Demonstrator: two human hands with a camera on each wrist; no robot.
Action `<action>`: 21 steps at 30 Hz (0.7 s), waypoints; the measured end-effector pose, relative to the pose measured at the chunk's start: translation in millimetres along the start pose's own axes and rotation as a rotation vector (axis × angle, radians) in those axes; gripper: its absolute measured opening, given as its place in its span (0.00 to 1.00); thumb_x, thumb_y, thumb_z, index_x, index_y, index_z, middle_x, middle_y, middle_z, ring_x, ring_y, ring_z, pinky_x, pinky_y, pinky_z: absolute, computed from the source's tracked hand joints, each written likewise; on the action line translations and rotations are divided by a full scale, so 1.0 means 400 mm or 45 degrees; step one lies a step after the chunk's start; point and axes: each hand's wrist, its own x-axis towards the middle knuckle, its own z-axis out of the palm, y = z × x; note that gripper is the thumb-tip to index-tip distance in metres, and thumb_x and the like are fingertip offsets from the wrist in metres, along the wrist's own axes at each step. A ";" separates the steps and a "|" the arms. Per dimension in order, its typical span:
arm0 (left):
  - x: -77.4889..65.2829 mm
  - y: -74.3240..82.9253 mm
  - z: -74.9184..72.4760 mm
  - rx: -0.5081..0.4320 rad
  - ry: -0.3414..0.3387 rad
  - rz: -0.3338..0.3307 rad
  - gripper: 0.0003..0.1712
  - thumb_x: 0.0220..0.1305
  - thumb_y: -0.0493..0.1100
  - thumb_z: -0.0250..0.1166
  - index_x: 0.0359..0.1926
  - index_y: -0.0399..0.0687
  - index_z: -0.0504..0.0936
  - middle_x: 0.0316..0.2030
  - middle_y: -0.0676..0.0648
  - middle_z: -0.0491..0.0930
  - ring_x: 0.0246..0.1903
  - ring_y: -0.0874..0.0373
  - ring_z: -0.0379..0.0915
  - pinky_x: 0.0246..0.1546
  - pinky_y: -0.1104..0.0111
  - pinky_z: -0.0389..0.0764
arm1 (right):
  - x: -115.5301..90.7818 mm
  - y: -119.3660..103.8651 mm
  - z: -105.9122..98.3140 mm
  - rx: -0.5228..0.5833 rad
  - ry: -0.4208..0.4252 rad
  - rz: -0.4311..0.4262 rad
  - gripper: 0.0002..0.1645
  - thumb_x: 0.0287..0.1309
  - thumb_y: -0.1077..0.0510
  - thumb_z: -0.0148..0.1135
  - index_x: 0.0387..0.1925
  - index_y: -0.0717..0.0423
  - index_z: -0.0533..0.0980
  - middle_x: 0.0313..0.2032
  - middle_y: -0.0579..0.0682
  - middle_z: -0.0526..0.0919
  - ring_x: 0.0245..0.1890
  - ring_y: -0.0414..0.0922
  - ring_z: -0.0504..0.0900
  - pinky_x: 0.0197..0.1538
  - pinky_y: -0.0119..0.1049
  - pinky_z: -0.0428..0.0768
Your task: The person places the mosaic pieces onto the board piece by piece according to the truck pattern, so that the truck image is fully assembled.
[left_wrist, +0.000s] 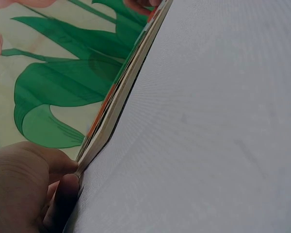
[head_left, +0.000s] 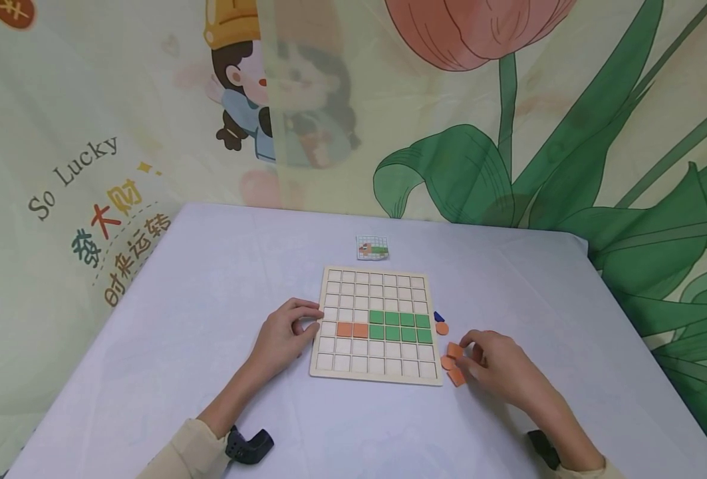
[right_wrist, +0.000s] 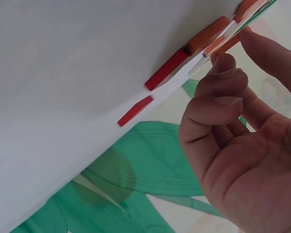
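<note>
A wooden grid board (head_left: 338,364) lies on the table, with two orange squares (head_left: 352,330) and several green squares (head_left: 400,326) set in it. My left hand (head_left: 284,336) pinches the board's left edge between thumb and finger, also seen in the left wrist view as a left hand (left_wrist: 34,187) at the board's corner. Right of the board, my right hand (head_left: 499,366) pinches an orange square tile (head_left: 454,350) by its side. In the right wrist view, the right hand (right_wrist: 242,145) has its lower fingers curled in. Another orange square (head_left: 456,378) and an orange round piece (head_left: 446,362) lie beside it.
A small pattern card (head_left: 372,248) lies beyond the board. A blue piece (head_left: 439,317) and another orange round piece (head_left: 442,328) sit by the board's right edge. Red pieces (right_wrist: 136,110) lie near the right hand, mostly hidden in the head view. A printed cloth hangs behind the table.
</note>
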 end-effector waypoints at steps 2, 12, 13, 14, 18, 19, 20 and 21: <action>0.000 0.000 0.001 0.001 -0.001 -0.002 0.12 0.65 0.37 0.73 0.49 0.47 0.92 0.57 0.51 0.85 0.27 0.63 0.70 0.26 0.74 0.70 | 0.001 -0.008 0.001 -0.001 -0.004 -0.019 0.14 0.61 0.60 0.74 0.48 0.56 0.84 0.27 0.46 0.78 0.31 0.43 0.73 0.30 0.33 0.73; 0.000 0.001 0.004 0.002 0.001 -0.008 0.12 0.65 0.37 0.73 0.49 0.47 0.92 0.57 0.51 0.85 0.27 0.62 0.70 0.27 0.75 0.70 | 0.006 -0.060 0.018 0.071 -0.007 -0.117 0.12 0.63 0.58 0.74 0.47 0.54 0.84 0.24 0.44 0.77 0.24 0.40 0.73 0.28 0.30 0.71; 0.000 0.001 0.004 0.003 0.002 -0.008 0.12 0.65 0.37 0.73 0.50 0.47 0.92 0.57 0.51 0.85 0.27 0.62 0.70 0.27 0.75 0.70 | 0.008 -0.067 0.021 0.065 -0.006 -0.127 0.12 0.63 0.58 0.74 0.46 0.54 0.84 0.24 0.43 0.77 0.24 0.39 0.73 0.29 0.30 0.71; -0.001 0.001 0.004 0.005 0.003 -0.006 0.12 0.65 0.37 0.73 0.50 0.47 0.92 0.57 0.51 0.85 0.27 0.63 0.70 0.27 0.75 0.70 | 0.010 -0.073 0.024 0.064 -0.005 -0.132 0.11 0.63 0.58 0.74 0.46 0.53 0.84 0.23 0.43 0.77 0.25 0.40 0.73 0.29 0.30 0.71; 0.000 0.001 0.003 0.006 0.007 0.003 0.12 0.65 0.37 0.73 0.50 0.47 0.92 0.57 0.51 0.85 0.27 0.63 0.70 0.27 0.75 0.70 | 0.018 -0.102 0.038 0.025 0.014 -0.175 0.10 0.62 0.57 0.75 0.44 0.52 0.85 0.24 0.42 0.74 0.27 0.40 0.71 0.30 0.29 0.70; 0.000 0.001 0.002 0.006 0.006 0.004 0.12 0.65 0.37 0.73 0.49 0.47 0.92 0.57 0.51 0.85 0.27 0.63 0.70 0.27 0.75 0.70 | 0.019 -0.109 0.040 0.019 0.013 -0.181 0.10 0.62 0.56 0.76 0.44 0.51 0.85 0.24 0.42 0.74 0.27 0.39 0.71 0.30 0.29 0.70; 0.000 0.001 0.002 0.004 0.006 0.006 0.12 0.65 0.37 0.73 0.49 0.47 0.92 0.57 0.50 0.85 0.27 0.63 0.70 0.27 0.74 0.70 | 0.020 -0.116 0.042 0.021 0.012 -0.184 0.10 0.62 0.57 0.75 0.44 0.51 0.85 0.24 0.42 0.74 0.27 0.39 0.71 0.29 0.29 0.69; 0.000 0.001 0.002 0.002 0.006 0.007 0.12 0.65 0.37 0.73 0.49 0.47 0.92 0.57 0.50 0.85 0.27 0.63 0.70 0.27 0.74 0.70 | 0.022 -0.122 0.044 0.023 0.011 -0.190 0.10 0.62 0.57 0.76 0.44 0.51 0.85 0.24 0.42 0.74 0.27 0.39 0.70 0.29 0.29 0.69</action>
